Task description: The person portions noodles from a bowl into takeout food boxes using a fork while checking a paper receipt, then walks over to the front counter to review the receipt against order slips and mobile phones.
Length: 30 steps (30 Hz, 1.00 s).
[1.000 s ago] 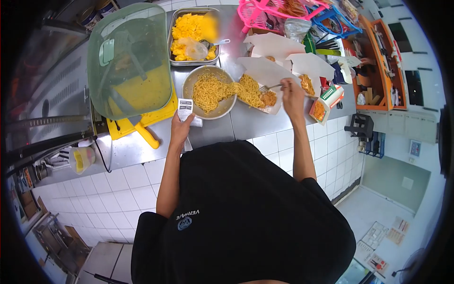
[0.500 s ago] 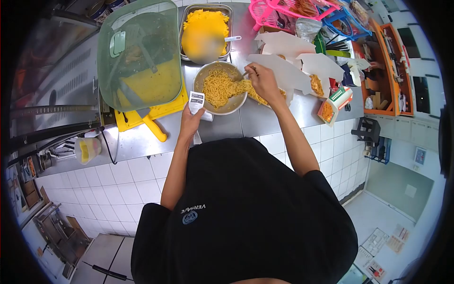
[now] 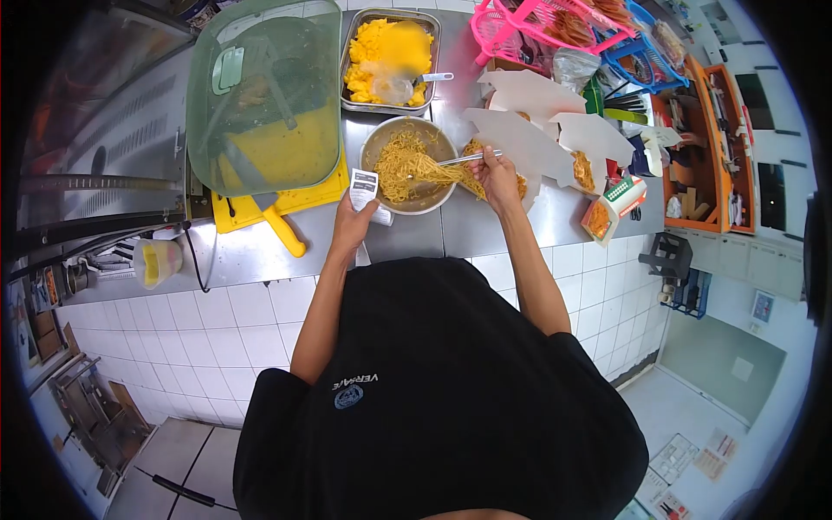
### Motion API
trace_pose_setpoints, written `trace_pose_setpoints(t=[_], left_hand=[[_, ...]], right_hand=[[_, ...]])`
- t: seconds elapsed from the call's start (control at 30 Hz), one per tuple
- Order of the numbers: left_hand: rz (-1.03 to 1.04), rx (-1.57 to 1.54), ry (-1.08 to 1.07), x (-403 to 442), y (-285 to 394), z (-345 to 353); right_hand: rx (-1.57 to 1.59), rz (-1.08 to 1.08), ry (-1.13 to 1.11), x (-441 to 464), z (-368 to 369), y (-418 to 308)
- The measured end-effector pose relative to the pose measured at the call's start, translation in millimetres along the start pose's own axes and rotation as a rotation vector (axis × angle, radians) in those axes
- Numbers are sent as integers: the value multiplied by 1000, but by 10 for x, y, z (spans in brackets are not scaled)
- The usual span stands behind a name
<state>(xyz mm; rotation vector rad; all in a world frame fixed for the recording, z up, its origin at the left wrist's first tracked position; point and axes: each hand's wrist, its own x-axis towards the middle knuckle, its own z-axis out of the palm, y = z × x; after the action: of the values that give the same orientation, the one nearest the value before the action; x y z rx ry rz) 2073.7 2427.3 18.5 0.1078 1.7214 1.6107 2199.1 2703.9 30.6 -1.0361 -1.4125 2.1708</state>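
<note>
A round metal bowl [image 3: 378,137] of yellow noodles [image 3: 400,165] stands in front of me on the steel counter. My left hand [image 3: 352,224] is closed at its lower left edge, with a white printed paper slip [image 3: 364,186] in its fingers; whether it also grips the bowl is hidden. My right hand [image 3: 500,184] grips a slim metal utensil [image 3: 466,159], its tip over the bowl. Noodles stretch from the bowl over its right rim to an open white takeaway box [image 3: 511,143], where more food shows beside my right hand.
Further right are another open white box [image 3: 594,139] and a small box of food [image 3: 600,221]. Behind the bowl sits a metal tray [image 3: 386,109] of yellow food. On the left, a large green-lidded tub [image 3: 260,95] stands by a yellow-handled knife [image 3: 284,232]. Pink baskets [image 3: 490,35] are at the back.
My right hand has moved down and slightly right, and the utensil now lies flatter across the bowl's right rim. The view has shifted slightly. My left hand stays at the bowl's edge.
</note>
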Motion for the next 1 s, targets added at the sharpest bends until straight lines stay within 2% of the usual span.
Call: trace_pose_setpoints(t=[0.17,0.47,1.0], left_hand=[[-44,-9,-1,-24,60,-1],[-3,-3,-3,22,18,37],[78,-6,-12,99,-77,88]], right_hand=[[187,-62,42,-103,-62,-8],[156,-206,50,-256,39,-491],[152,-287,125,-595,61,-1241]])
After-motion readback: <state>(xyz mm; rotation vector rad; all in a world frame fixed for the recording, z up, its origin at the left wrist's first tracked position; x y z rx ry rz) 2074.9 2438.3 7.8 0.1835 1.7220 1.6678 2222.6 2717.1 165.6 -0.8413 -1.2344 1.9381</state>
